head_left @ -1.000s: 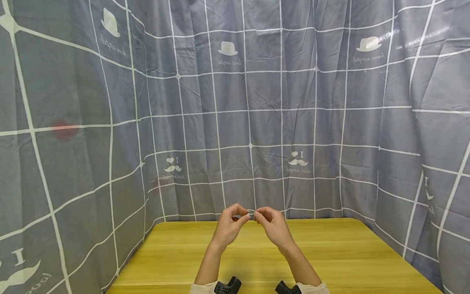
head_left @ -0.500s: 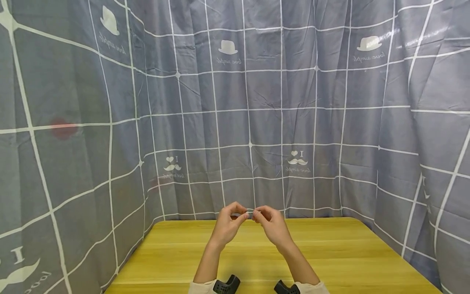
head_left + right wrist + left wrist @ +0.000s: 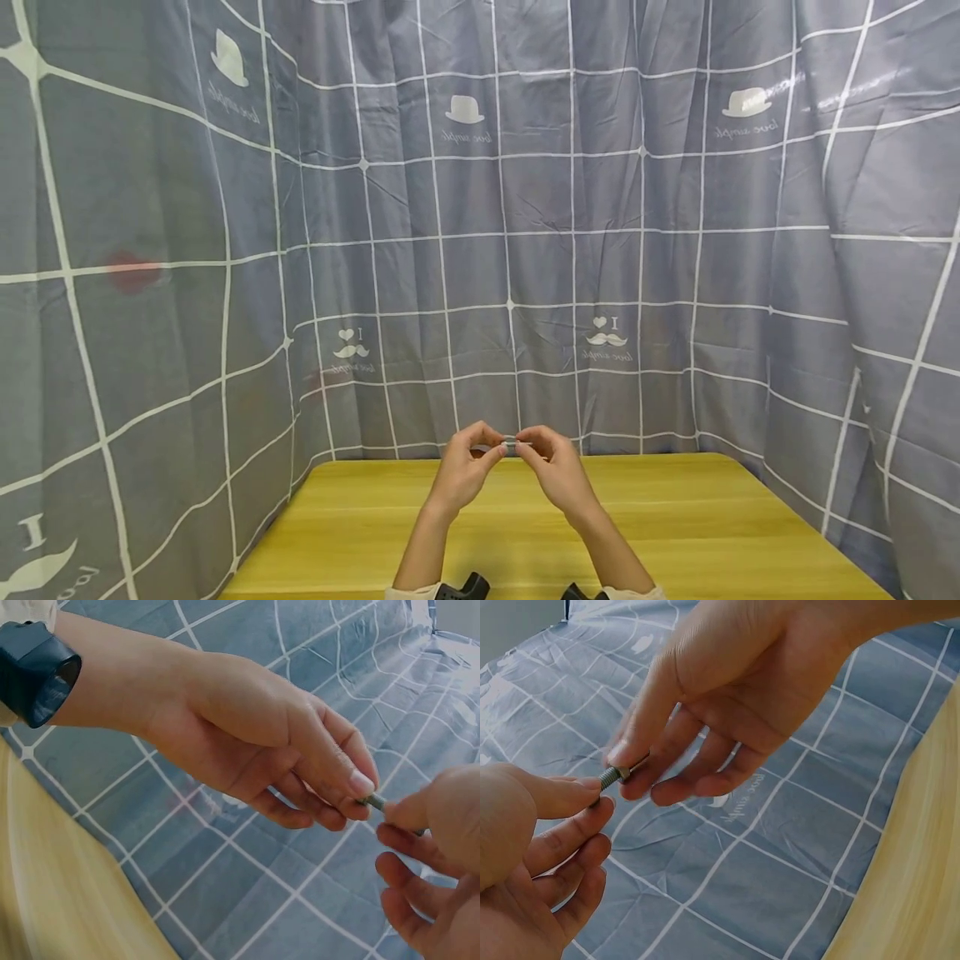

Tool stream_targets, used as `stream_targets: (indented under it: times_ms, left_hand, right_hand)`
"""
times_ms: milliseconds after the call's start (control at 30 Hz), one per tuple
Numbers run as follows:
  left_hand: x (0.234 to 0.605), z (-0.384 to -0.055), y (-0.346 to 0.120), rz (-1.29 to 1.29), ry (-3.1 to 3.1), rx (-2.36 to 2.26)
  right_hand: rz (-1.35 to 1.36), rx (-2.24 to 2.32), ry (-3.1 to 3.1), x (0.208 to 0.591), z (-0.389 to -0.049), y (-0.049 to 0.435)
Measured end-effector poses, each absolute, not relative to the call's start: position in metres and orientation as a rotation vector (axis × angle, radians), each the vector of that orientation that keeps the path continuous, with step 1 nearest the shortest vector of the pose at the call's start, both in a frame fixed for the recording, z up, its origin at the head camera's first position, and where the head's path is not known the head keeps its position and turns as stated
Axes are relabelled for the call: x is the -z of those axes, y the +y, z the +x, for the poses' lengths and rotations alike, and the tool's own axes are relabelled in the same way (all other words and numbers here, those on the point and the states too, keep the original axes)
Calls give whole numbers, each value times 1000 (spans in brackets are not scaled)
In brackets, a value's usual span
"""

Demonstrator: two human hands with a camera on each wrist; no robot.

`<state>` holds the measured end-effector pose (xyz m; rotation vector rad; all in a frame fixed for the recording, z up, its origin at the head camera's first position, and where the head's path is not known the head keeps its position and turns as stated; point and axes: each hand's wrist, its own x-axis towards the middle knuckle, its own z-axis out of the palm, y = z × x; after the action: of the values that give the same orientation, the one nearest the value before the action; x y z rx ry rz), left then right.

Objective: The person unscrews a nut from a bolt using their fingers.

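Observation:
A small metal bolt (image 3: 610, 778) with a threaded shank spans the gap between both hands, above the table's far edge in the head view. My left hand (image 3: 462, 471) pinches its threaded part between thumb and forefinger, the other fingers loosely bent. At the opposite end, my right hand (image 3: 561, 477) pinches with thumb and forefinger beside a wider collar-like piece (image 3: 624, 773). A thin bit of metal shows past the right fingertips in the left wrist view. The right wrist view shows a short greenish-grey length of the bolt (image 3: 376, 802); fingers hide the rest.
A yellow wood-grain table (image 3: 525, 533) lies below the forearms. Grey-blue curtains (image 3: 540, 192) with white grid lines enclose the back and both sides. Black camera mounts (image 3: 467, 587) sit at both wrists, by pale sleeve cuffs.
My right fingertips have shifted slightly left, closer to the left fingertips, and the visible gap has narrowed. The left hand keeps its pinch. The head view has tilted up slightly.

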<state>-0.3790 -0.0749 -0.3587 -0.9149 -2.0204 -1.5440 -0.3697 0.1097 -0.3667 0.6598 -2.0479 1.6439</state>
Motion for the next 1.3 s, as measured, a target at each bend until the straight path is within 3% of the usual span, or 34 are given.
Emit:
stream_targets:
  times_ms: [1300]
  left_hand:
    - [359, -379, -72, -923, -2032, 1547]
  right_hand:
    - [568, -1641, -2069, 367, -369, 108]
